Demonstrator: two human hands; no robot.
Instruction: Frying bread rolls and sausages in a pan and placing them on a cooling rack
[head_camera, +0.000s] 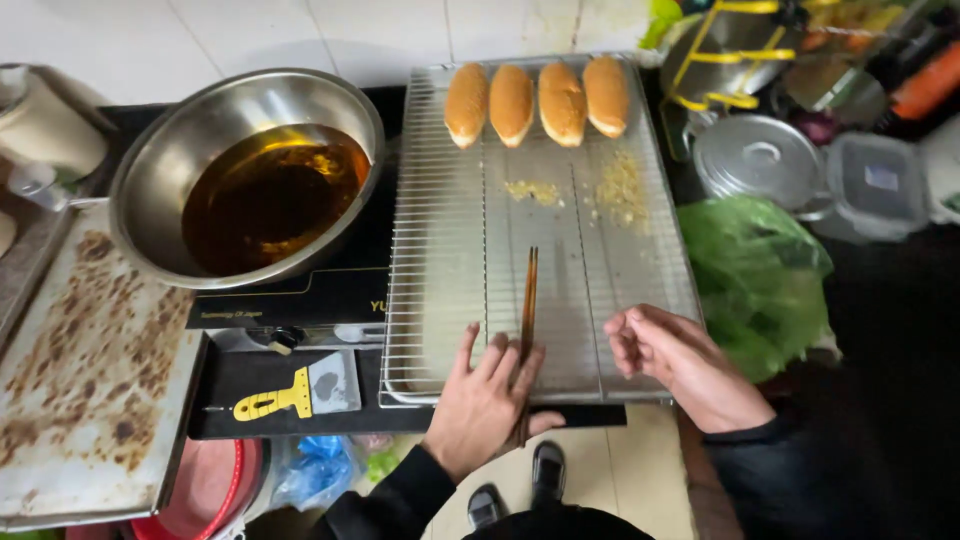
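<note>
My left hand (487, 398) rests on the near edge of a wire cooling rack (450, 250) set in a metal tray, and it holds a pair of brown chopsticks (529, 295) that point away from me over the rack. My right hand (680, 362) sits at the rack's near right corner, fingers curled, holding nothing. Several golden fried bread rolls (536, 101) lie in a row at the far end of the rack. Loose crumbs (618, 190) are scattered below them.
A steel pan of dark oil (260, 180) sits on a black cooktop (330, 295) to the left. A yellow-handled scraper (300, 392) lies in front of it, a stained baking tray (90, 370) further left. A green plastic bag (755, 275), pot lid (762, 160) and containers are on the right.
</note>
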